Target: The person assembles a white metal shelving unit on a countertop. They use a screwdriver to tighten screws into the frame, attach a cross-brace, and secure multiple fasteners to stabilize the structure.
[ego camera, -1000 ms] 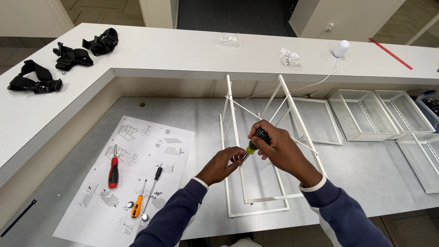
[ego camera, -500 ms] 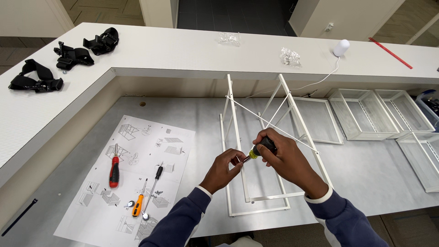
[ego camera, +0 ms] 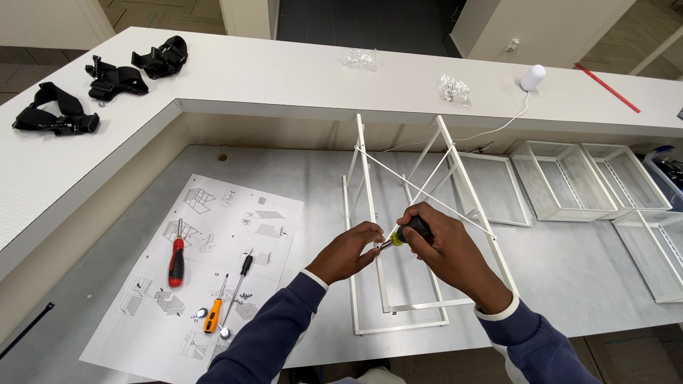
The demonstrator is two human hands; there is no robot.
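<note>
A white metal frame (ego camera: 364, 178) with thin crossed braces stands on the grey desk (ego camera: 569, 270). My right hand (ego camera: 445, 252) grips a screwdriver with a yellow and black handle (ego camera: 405, 233), its tip pointing left at the frame's left upright. My left hand (ego camera: 348, 252) pinches something small at that upright, right at the screwdriver tip; what it holds is hidden by the fingers.
An instruction sheet (ego camera: 199, 277) lies at left with a red-handled screwdriver (ego camera: 176, 261), an orange-handled tool (ego camera: 213, 313) and a black-handled one (ego camera: 240, 277) on it. White wire baskets (ego camera: 569, 181) sit at right. Black straps (ego camera: 114, 80), plastic bags (ego camera: 453, 89) and a white lamp (ego camera: 532, 77) are on the raised counter.
Both hands have drifted slightly lower and left along the frame, staying together at the upright. The frame has not visibly moved.
</note>
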